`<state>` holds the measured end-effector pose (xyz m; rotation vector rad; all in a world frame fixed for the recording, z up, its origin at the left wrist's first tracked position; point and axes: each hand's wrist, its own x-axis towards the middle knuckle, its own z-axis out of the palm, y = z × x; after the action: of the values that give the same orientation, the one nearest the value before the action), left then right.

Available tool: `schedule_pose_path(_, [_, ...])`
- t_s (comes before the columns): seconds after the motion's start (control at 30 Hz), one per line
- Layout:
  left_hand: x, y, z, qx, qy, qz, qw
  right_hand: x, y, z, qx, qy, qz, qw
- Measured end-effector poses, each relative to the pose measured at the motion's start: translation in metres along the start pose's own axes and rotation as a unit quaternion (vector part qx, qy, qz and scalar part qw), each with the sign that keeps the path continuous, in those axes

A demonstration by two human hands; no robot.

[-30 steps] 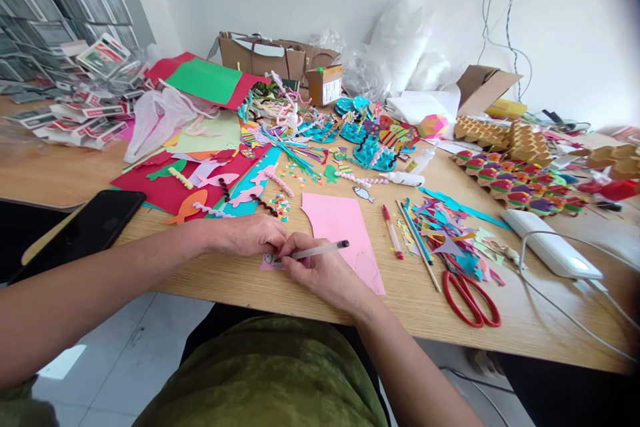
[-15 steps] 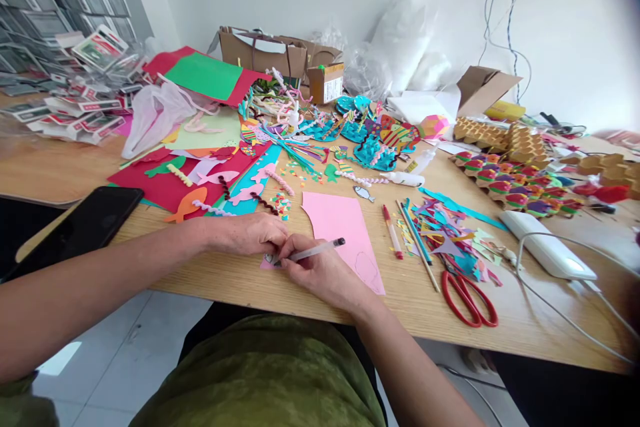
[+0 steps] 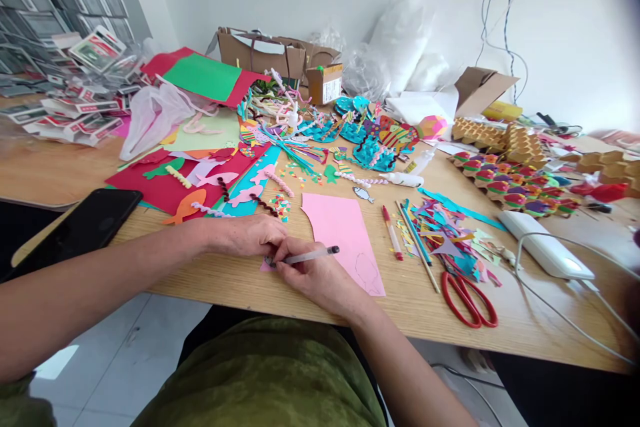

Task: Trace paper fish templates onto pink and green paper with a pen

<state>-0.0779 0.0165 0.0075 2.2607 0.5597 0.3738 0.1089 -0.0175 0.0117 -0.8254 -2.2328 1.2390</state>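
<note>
My right hand [image 3: 313,275] is closed around a pen [image 3: 315,254] with a clear barrel and a dark end, tilted up to the right. Its tip meets a small pink paper piece [image 3: 266,265] near the table's front edge; dark marks show on the piece, which is mostly covered by my hands. My left hand [image 3: 260,235] is closed, its bent fingers pressing on that piece right beside the pen tip. To the right lies a larger pink sheet [image 3: 335,227] with a pencil-like fish outline in its lower right corner.
Red-handled scissors [image 3: 469,300], a red pen [image 3: 393,232] and colourful paper scraps [image 3: 453,233] lie to the right, near a white power strip [image 3: 545,245]. Paper fish [image 3: 184,207] with twisted pipe cleaners lie on coloured sheets at left. A black phone [image 3: 95,223] rests on the left edge.
The pen and my right fingers have shifted slightly left and down over the small piece. My left hand stays nearly in place.
</note>
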Motion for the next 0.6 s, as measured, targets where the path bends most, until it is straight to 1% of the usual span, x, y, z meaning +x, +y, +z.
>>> schedule_pose_path(0.17, [0.0, 0.0, -0.001, 0.001, -0.01, 0.001, 1.0, 0.0, -0.001, 0.004, -0.006, 0.015, 0.004, 1.0])
schedule_pose_path(0.33, [0.001, 0.002, -0.003, 0.01, -0.009, 0.002, 1.0, -0.001, -0.001, 0.008, -0.004, 0.034, 0.01, 0.999])
schedule_pose_path(0.43, [0.001, -0.001, -0.002, 0.013, -0.011, 0.004, 1.0, -0.002, 0.0, 0.01, -0.009, 0.048, 0.018, 0.999])
schedule_pose_path(0.6, [0.0, -0.008, -0.001, 0.011, -0.017, 0.013, 1.0, -0.002, 0.0, 0.013, -0.011, 0.066, 0.006, 0.998])
